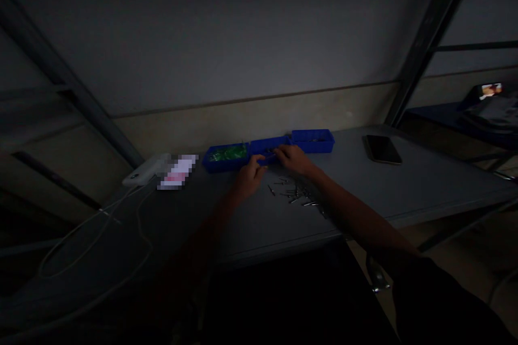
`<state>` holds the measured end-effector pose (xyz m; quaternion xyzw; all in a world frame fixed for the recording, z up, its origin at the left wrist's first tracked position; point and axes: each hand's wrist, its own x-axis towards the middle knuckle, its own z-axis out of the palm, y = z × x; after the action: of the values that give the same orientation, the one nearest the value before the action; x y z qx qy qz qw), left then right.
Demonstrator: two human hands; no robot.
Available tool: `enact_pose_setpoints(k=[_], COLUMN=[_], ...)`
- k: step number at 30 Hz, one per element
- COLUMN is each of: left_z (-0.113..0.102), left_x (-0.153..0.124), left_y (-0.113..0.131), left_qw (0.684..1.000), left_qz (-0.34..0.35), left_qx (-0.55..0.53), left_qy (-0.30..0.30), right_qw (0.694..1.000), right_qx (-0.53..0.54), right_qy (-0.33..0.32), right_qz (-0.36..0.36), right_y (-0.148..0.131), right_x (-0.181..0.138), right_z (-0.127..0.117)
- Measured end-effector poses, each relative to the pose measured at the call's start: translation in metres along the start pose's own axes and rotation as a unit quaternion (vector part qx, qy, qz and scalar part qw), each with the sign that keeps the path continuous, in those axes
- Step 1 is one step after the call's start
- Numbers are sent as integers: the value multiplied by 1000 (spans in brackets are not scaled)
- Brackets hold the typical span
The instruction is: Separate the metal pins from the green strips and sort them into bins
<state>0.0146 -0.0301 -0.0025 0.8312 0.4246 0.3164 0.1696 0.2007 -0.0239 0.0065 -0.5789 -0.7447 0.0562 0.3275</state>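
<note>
In the dim head view, my left hand [248,178] is just in front of the middle blue bin [270,144], thumb and fingers brought together. My right hand [294,158] reaches over the front of the same bin with its fingertips pinched. Something small and thin seems to lie between the two hands, too dark to name. Dark small parts show inside this bin. A loose pile of slim metal pins or rivet-like pieces [297,192] lies on the grey table [259,226], below my right wrist.
The left blue bin [226,165] contains green plastic packaging. Another blue bin [312,146] stands to the right, with small parts inside. A dark phone [382,149] lies farther right. On the left are a white device [146,170] with cables and a lit screen [178,172]. A wall stands behind.
</note>
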Motion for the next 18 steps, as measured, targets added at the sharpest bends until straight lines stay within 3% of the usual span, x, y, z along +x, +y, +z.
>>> enact_pose_setpoints(k=[3,5,8,13,18], left_z=[-2,-4,-9,-12,-8], left_x=[-1,-1,-2,-3,-1], left_y=[-4,-7,-11,-11,-10], left_qw=[992,981,967,959,968], left_qz=[39,74,118,133,110], left_qx=[28,39,45,52,97], left_qy=[-113,-176,-220,-244,-202], right_qw=[995,968,927,913,922], right_qx=[-32,-71,-95,-96,-99], right_qy=[55,130,189,195,166], right_qz=[80,205,310,344,335], right_y=[26,45,64,71,66], right_x=[7,9,7,1,1], right_z=[-16,-25,-31,-28,-28])
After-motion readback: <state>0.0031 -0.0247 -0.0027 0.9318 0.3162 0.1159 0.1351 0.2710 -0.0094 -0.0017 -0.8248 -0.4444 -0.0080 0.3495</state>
